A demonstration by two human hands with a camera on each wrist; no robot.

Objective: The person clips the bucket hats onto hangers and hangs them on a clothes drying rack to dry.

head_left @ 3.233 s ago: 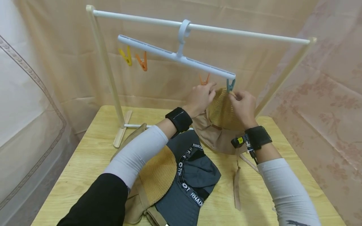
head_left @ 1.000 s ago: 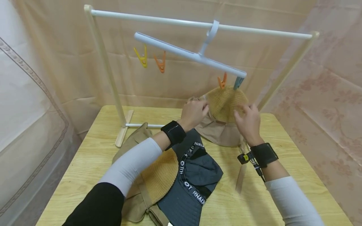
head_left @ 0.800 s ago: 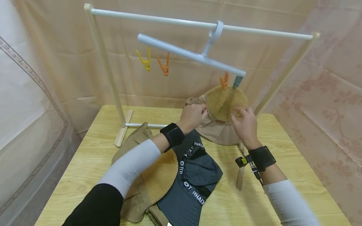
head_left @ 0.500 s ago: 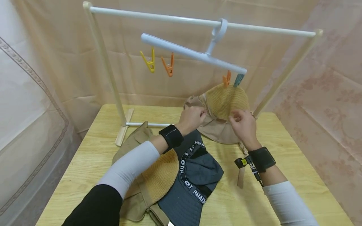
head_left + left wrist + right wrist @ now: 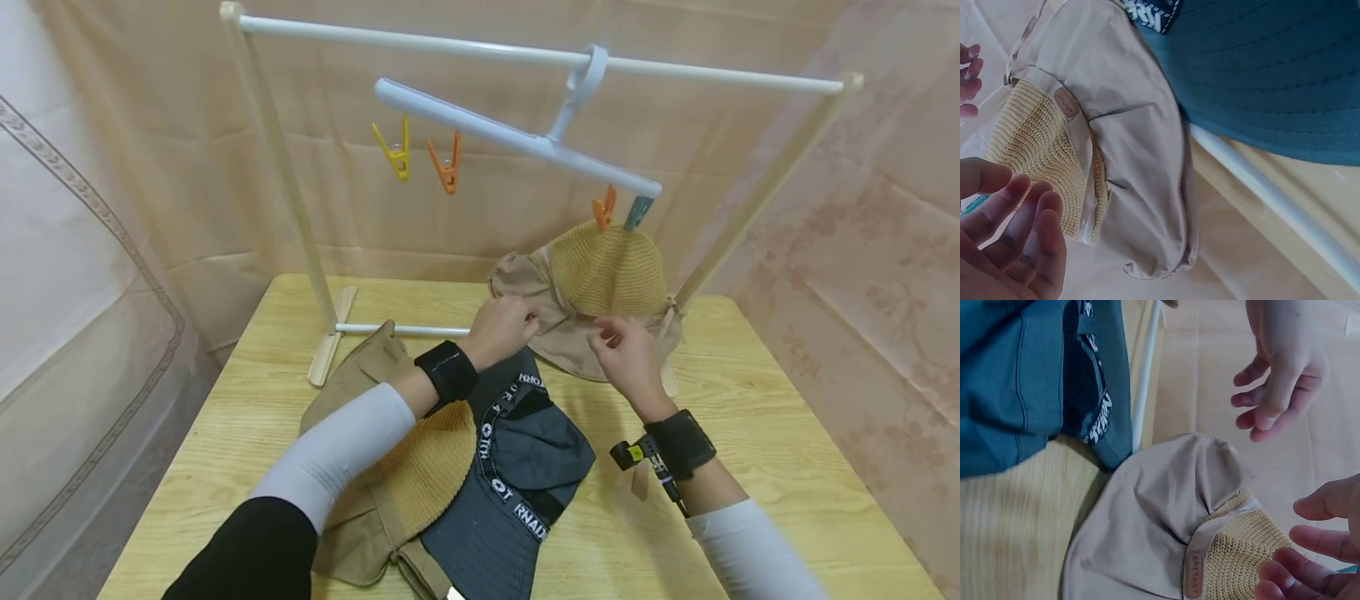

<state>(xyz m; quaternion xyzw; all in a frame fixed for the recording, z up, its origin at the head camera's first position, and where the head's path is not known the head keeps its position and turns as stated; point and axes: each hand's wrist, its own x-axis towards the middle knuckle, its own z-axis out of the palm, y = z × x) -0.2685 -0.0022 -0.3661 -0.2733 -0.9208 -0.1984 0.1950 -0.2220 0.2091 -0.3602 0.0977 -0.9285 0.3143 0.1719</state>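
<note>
A beige sun hat (image 5: 604,271) with a knitted straw crown hangs by its top from an orange clip (image 5: 604,208) and a teal clip (image 5: 638,213). These are at the low right end of a tilted pale-blue hanger (image 5: 517,137). My left hand (image 5: 501,329) is in front of the hat's left side, its fingers loosely curled around nothing. Before the brim is my right hand (image 5: 628,358), also holding nothing, fingers loosely bent. The right wrist view shows bent right-hand fingers (image 5: 1310,569) and the hat's brown label (image 5: 1194,574).
A khaki hat (image 5: 431,467) with a straw crown and a dark blue-grey hat (image 5: 517,467) with a lettered band lie on the wooden table (image 5: 750,467). The white rack bar (image 5: 420,40) carries the hanger. Yellow (image 5: 395,154) and orange clips (image 5: 446,167) dangle at left.
My hands were up at the orange and teal clips; they have let go and drawn down and back. The hat now hangs from both clips, and the hanger has shifted right along the bar.
</note>
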